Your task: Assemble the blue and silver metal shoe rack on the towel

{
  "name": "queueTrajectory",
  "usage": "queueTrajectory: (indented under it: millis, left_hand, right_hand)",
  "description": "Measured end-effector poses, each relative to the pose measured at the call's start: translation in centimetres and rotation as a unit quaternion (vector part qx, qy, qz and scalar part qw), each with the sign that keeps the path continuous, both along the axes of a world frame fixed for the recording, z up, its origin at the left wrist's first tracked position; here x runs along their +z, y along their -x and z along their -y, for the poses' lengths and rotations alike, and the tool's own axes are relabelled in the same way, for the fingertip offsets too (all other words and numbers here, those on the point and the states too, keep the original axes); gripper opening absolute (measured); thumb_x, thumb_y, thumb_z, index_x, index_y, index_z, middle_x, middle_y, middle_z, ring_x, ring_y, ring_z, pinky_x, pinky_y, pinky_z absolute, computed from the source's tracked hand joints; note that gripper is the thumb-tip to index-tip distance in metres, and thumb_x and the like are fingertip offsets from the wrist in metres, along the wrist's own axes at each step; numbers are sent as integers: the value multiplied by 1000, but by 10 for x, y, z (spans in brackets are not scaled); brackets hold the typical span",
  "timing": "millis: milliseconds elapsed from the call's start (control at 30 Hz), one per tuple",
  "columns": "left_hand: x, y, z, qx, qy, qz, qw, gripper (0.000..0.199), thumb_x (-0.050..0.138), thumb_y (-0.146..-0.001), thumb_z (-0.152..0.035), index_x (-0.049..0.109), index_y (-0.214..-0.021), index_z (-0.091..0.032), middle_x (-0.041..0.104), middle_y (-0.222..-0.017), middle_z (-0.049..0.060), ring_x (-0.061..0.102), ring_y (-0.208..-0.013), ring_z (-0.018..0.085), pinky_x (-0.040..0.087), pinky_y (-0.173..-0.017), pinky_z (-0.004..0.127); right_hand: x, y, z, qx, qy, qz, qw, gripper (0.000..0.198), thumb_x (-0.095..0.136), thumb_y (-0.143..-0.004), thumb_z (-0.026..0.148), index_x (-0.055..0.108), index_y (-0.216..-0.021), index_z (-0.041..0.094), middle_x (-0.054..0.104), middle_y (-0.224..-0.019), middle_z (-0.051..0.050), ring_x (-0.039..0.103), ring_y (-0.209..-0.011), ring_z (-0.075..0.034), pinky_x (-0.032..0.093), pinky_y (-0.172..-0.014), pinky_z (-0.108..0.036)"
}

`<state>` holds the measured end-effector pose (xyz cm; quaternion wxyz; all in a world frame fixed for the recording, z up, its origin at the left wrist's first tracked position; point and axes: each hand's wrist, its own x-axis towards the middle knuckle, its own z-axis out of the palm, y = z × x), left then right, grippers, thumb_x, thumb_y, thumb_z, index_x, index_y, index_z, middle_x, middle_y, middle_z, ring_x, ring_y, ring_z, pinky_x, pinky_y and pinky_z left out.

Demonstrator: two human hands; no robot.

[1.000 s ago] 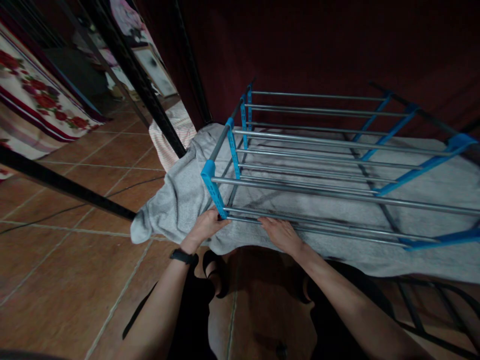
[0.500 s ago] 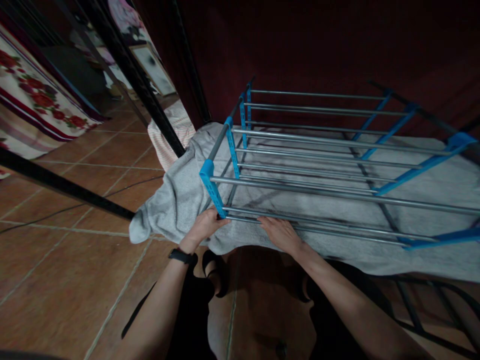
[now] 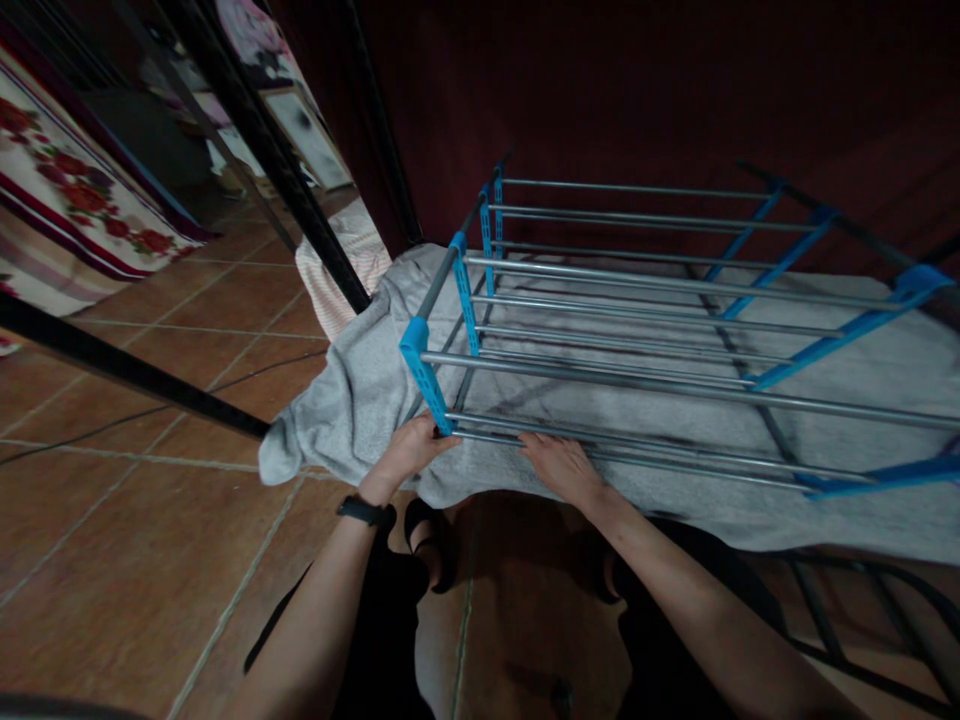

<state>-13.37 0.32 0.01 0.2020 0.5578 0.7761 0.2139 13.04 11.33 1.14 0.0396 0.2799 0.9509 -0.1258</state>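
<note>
Silver-rod rack point(image 3: 675, 284) with blue end brackets point(image 3: 426, 378), on rumpled grey cloth point(image 3: 352, 390)

Brown tiled floor point(image 3: 165, 540); dim light; dark-red backdrop point(image 3: 637, 90), perhaps curtain.

1. No text, label, brand, number or sign can be read here;
2. on the rack point(image 3: 675, 386), the blue end piece point(image 3: 424, 370) bears only slots, which are not letters;
3. on the dark wristband point(image 3: 361, 511), any mark is too small to tell;
4. on the flowered cloth point(image 3: 82, 195), the pattern is roses and stripes; on the framed panel point(image 3: 306, 130), the dark patch is too blurred for reading.
</note>
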Motion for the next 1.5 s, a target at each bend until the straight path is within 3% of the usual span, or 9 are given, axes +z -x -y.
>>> queueTrajectory:
  millis: [400, 833, 1067, 1233, 1367, 1500]
  left_hand:
    - [-2, 3, 0, -15, -14, 10, 1000, 31, 68, -78, -42, 70, -102, -22, 71, -89, 3, 66, -83, 21, 49, -72, 30]
    - [-3, 1, 1, -6, 15, -23, 1000, 27, 62, -82, -48, 64, -78, -21, 61, -68, 0, 58, -68, 18, 41, -62, 29]
    - [1, 0, 0, -7, 10, -19, 1000, 26, 63, -82, -47, 66, -83, -21, 63, -72, 0, 61, -72, 19, 44, -65, 29]
    - [1, 0, 0, -12, -7, -3, 1000, 25, 65, -81, -45, 68, -87, -21, 66, -75, 1, 62, -74, 19, 47, -69, 28]
    - [0, 0, 0, -13, -15, 4, 1000, 24, 66, -81, -45, 68, -86, -21, 66, -73, 0, 62, -74, 19, 48, -69, 28]
    - [-1, 0, 0, -11, -15, 3, 1000, 25, 66, -80, -45, 68, -87, -21, 66, -74, 0, 63, -74, 19, 48, -69, 29]
  right_hand:
    - [-1, -1, -2, 16, -13, 3, 1000, 31, 30, -106, 33, 58, -118, 25, 73, -109, -5, 70, -98, -20, 50, -81, -28]
    - [-2, -1, -7, 32, -6, 2, 999, 31, 31, -106, 36, 58, -116, 25, 75, -106, -4, 71, -95, -22, 52, -75, -28]
    - [-1, -3, -4, 14, 0, -10, 1000, 38, 33, -105, 39, 50, -135, 24, 72, -117, -8, 71, -100, -23, 54, -84, -32]
    - [-4, -1, -1, -15, -43, -20, 999, 33, 38, -104, 34, 54, -130, 22, 61, -136, -13, 67, -110, -24, 52, -89, -32]
    - [-5, 1, 0, -17, -32, -1, 999, 31, 34, -105, 34, 57, -124, 24, 70, -119, -10, 71, -97, -22, 53, -80, -29]
    - [-5, -1, -1, -18, -15, -2, 1000, 33, 32, -106, 35, 58, -123, 24, 73, -111, -8, 71, -95, -21, 51, -80, -29]
